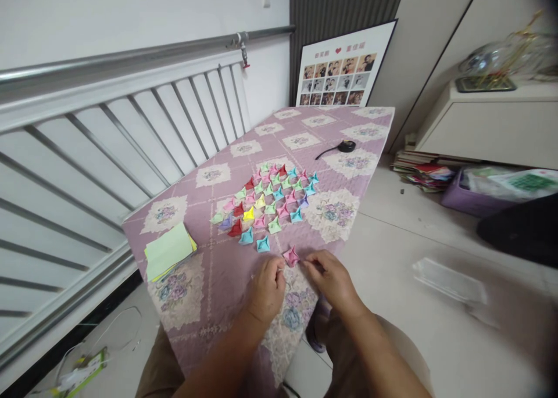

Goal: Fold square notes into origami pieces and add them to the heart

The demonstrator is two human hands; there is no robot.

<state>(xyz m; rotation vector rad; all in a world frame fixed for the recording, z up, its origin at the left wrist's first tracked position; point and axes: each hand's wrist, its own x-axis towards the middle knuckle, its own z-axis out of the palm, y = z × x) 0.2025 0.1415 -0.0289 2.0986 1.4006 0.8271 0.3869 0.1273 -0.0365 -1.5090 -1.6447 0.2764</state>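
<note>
A small pink origami piece point(291, 256) with pointed corners lies between my hands near the front of the table. My left hand point(268, 284) is closed, its fingertips at the piece's lower left corner. On the other side, the thumb and forefinger of my right hand point(329, 276) pinch at its right corner. Just beyond are several rows of folded paper pieces, among them a light blue one point(263, 244), a yellow one point(248, 214) and a red one point(235, 229). To the left, a stack of coloured paper sheets point(168, 251) has pale green on top.
A floral pink cloth covers the table point(209, 287). A black round object with a strap point(346, 146) lies toward the back right. The white radiator point(131, 125) runs along the left edge. A framed photo board point(335, 67) stands behind the table. A purple bin point(475, 194) sits at right.
</note>
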